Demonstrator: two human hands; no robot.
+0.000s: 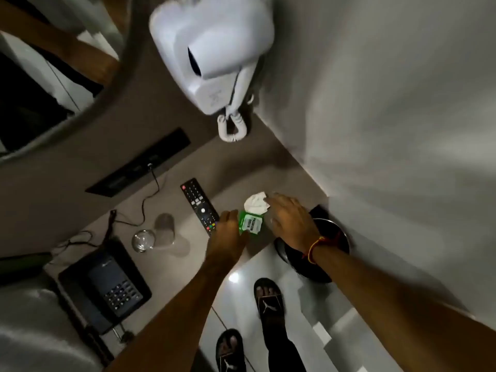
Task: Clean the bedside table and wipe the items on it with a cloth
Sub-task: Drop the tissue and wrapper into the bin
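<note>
Left hand [228,229] clamps the green wipes pack [250,224] against the bedside table [171,267], fingers wrapped on its near-left side. Right hand [291,220] pinches the white wipe [256,202] that sticks out of the pack's far end, other fingers loosely spread. So the cloth is half out, near the table's right front corner, not yet on any surface. Step in hand looks like pulling one wipe free: best to keep the pack pinned flat and draw the sheet up and away in line with the opening, so a second sheet does not follow or tear. The TV remote [200,206] lies just beside the left hand, likely to get nudged. The upright drinking glass [143,240] stands well apart to the left, the desk phone [107,287] nearer the front left edge, with a thin cable [149,194] trailing along the back. Open tabletop lies between remote and glass. A black bin [314,253] sits on the floor below the right wrist; wall close on the right limits swing.
</note>
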